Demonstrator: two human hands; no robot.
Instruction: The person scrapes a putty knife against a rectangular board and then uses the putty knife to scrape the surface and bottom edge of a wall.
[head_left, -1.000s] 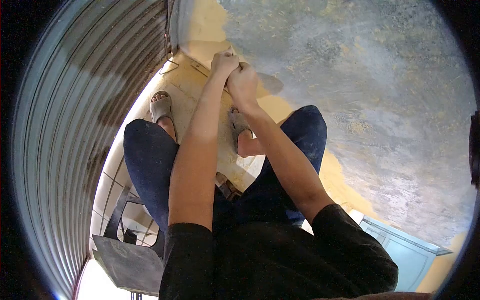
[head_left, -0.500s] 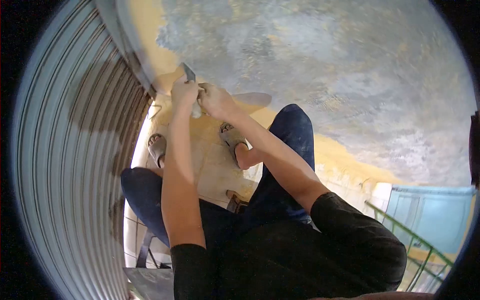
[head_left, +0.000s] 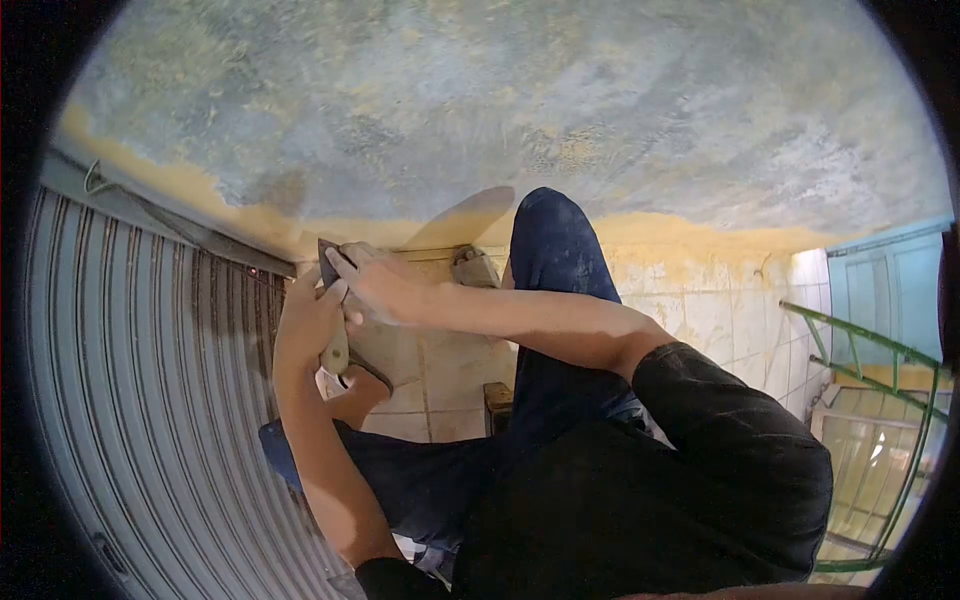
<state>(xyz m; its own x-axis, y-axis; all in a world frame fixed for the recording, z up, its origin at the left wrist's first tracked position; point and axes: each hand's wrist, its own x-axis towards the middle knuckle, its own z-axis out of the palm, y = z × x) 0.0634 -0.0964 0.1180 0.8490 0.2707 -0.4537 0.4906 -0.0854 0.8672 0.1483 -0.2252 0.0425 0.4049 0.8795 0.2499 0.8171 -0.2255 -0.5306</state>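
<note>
A putty knife [head_left: 337, 352] with a pale handle and a dark, flat blade is between my two hands, low by the corner of the wall and the shutter. My left hand [head_left: 303, 325] is closed around it near the blade, with the handle end sticking out below toward my wrist. From the other side my right hand [head_left: 378, 283] reaches across, its fingers pressed on the blade. The blade tip points up toward the yellow lower strip of the patchy grey wall [head_left: 480, 110].
A ribbed metal shutter [head_left: 150, 380] runs along the left. My bent knee [head_left: 560, 240] rises near the wall. A small wooden block [head_left: 497, 405] sits on the tiled floor [head_left: 455, 385]. To the right are a green metal frame [head_left: 870, 350] and a light-blue door [head_left: 885, 290].
My view has turned, so the wall now spans the top. Both hands have come lower and left with the putty knife, and my right fingers now lie on its blade.
</note>
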